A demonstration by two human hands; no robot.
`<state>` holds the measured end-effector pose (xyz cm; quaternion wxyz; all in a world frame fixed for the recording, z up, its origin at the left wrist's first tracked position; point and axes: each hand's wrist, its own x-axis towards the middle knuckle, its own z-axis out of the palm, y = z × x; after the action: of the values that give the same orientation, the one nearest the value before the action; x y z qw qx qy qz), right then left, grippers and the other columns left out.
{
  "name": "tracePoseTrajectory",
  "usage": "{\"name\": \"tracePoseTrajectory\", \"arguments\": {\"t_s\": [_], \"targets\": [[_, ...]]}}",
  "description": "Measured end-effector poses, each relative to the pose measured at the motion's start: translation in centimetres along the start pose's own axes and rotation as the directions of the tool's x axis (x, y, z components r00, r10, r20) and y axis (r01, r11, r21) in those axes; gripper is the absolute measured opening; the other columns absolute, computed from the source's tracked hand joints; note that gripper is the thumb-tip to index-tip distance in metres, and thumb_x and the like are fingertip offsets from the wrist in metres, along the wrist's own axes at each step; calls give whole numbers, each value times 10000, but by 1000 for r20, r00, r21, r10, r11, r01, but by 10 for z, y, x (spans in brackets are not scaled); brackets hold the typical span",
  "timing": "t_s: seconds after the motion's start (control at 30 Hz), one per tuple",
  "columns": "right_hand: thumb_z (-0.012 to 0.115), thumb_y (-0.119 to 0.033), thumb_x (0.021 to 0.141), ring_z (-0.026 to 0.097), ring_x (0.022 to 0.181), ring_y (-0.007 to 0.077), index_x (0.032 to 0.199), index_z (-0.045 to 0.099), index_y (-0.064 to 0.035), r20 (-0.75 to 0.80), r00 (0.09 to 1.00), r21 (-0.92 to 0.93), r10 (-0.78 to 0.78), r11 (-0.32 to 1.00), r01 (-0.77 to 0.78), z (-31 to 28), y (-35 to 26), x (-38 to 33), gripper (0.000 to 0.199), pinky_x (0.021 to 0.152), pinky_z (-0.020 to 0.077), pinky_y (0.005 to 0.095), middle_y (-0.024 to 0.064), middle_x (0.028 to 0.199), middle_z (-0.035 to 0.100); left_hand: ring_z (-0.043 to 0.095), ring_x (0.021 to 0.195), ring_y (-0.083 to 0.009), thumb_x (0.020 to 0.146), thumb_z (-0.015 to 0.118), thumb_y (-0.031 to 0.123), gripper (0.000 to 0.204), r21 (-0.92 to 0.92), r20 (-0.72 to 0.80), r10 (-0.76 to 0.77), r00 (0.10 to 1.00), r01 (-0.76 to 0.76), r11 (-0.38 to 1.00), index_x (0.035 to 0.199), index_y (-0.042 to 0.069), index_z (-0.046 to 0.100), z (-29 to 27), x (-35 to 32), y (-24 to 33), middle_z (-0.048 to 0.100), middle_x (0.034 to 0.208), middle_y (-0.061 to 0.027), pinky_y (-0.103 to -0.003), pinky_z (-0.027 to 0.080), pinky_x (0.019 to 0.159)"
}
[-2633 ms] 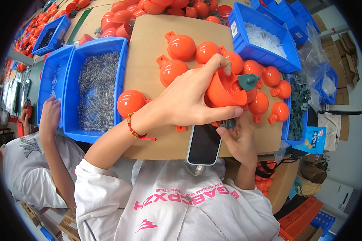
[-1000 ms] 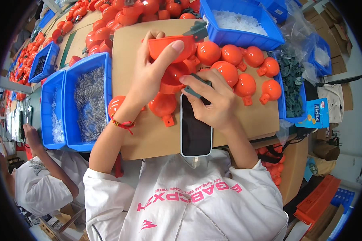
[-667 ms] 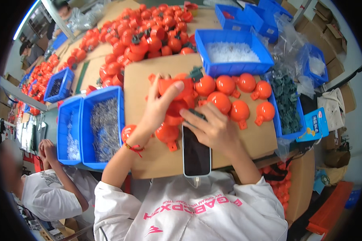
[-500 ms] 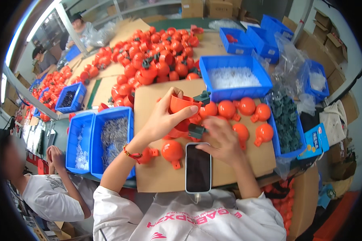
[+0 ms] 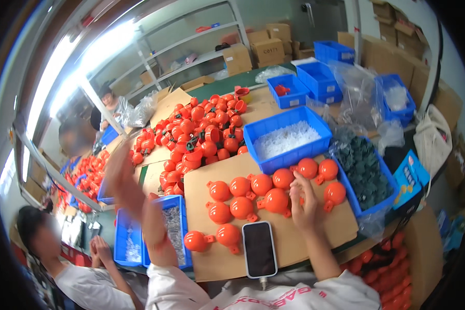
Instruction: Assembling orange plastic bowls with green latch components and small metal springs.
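My left hand (image 5: 125,181) is raised over the blue bins at the left, smeared by motion. Whether it holds anything cannot be made out. At the right of the cardboard sheet, my right hand (image 5: 306,206) has its fingers stretched away from me, with nothing visible in them. Close to its left side lies a red round shell (image 5: 276,201) with small tabs. Several more such shells, including one red shell (image 5: 219,212), sit dome up in loose rows. A phone (image 5: 259,250) with a dark screen lies in front of them.
Beyond the sheet is a heap of red shells (image 5: 207,124). A blue bin of clear small parts (image 5: 252,151) stands behind the rows, a blue bin of dark green parts (image 5: 366,173) at the right. A bin of metal pieces (image 5: 175,227) is at the left, near a seated person (image 5: 90,281).
My left hand has left the middle and swung left; the red shell and dark green part it held are no longer seen there. My right hand moved right. The view has tilted upward.
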<state>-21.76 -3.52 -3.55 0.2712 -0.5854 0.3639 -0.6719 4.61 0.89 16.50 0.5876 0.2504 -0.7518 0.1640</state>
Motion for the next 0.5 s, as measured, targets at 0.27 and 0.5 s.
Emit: {"name": "tracePoseTrajectory", "arguments": {"t_s": [0.27, 0.5], "targets": [[448, -197, 911, 554, 762, 129, 1052, 559, -19, -132, 989, -103, 61, 992, -75, -31, 25, 5, 253, 677, 436, 242, 85, 913, 604, 426, 1093, -163, 760, 588, 270, 408, -726, -141, 489, 861, -426, 539, 1131, 134, 483, -29, -49, 170, 487, 1151, -2, -389, 307, 881], [468, -173, 898, 462, 544, 87, 919, 593, -13, -257, 943, -183, -212, 969, 168, -26, 53, 15, 204, 502, 381, 244, 38, 650, 553, 450, 1054, -145, 756, 597, 260, 370, -759, -176, 458, 871, -416, 501, 1093, 137, 504, -48, -65, 225, 506, 1113, 11, -376, 335, 870]]}}
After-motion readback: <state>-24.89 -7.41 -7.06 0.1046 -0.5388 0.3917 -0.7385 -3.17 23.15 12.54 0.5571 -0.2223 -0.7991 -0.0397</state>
